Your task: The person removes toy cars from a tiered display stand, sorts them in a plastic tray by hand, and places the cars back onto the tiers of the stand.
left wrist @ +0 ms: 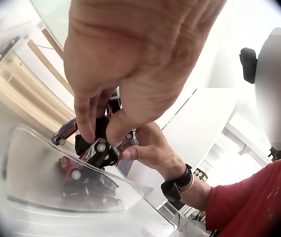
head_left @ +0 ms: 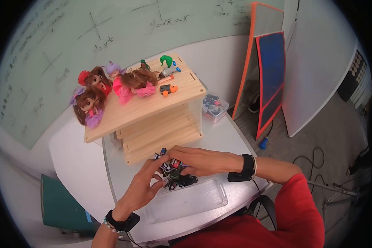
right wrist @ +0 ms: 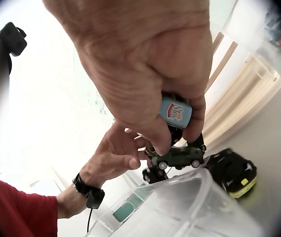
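A heap of small toy cars [head_left: 175, 170] lies on the white table, between both hands. My left hand [head_left: 142, 186] reaches in from the left, thumb and fingers curled round toy cars, a black-and-white toy car [left wrist: 101, 153] right at its fingertips. From the other side, my right hand [head_left: 202, 160] grips several cars together. Between its thumb and fingers shows a light blue toy car [right wrist: 175, 112], with a dark green toy car [right wrist: 180, 157] just below the thumb. The palms hide part of the heap. A clear plastic box [head_left: 190, 202] sits in front of the cars.
Behind the heap stands a wooden shelf [head_left: 144, 105] carrying dolls [head_left: 89, 103] and small toy figures. A small clear tub [head_left: 215, 109] of items is beside it. A black car with yellow trim [right wrist: 234, 173] rests near the box's rim.
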The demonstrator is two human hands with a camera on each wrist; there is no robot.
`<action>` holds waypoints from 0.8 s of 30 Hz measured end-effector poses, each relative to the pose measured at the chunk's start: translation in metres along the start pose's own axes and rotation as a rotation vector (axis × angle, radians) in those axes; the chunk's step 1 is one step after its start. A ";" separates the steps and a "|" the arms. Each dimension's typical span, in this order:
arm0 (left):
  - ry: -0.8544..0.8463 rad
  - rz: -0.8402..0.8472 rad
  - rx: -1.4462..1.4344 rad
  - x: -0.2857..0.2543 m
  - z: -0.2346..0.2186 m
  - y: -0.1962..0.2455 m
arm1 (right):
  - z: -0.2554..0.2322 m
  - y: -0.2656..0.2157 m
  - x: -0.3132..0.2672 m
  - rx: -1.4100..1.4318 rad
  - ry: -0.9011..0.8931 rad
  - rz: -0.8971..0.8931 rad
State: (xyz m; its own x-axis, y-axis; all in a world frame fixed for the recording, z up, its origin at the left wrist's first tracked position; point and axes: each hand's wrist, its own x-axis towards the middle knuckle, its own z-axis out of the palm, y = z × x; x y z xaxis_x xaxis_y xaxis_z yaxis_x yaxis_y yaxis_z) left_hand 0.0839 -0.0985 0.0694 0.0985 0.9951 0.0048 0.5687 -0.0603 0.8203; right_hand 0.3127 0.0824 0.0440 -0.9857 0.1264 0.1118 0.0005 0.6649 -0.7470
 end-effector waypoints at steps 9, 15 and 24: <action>-0.129 -0.001 0.161 -0.028 0.003 0.000 | -0.009 -0.005 -0.026 0.091 -0.077 0.006; -0.051 0.024 0.207 -0.039 -0.015 -0.028 | -0.026 0.020 -0.055 -0.174 0.091 0.084; -0.045 -0.200 0.415 -0.041 -0.028 -0.043 | -0.025 0.016 -0.083 -0.421 -0.118 0.329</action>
State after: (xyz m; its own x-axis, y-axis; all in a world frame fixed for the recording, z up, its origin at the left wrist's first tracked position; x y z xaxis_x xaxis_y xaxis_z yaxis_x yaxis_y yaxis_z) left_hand 0.0329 -0.1342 0.0501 -0.0166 0.9865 -0.1629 0.8579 0.0977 0.5044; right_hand 0.3986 0.1010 0.0397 -0.9345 0.3094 -0.1760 0.3551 0.8446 -0.4008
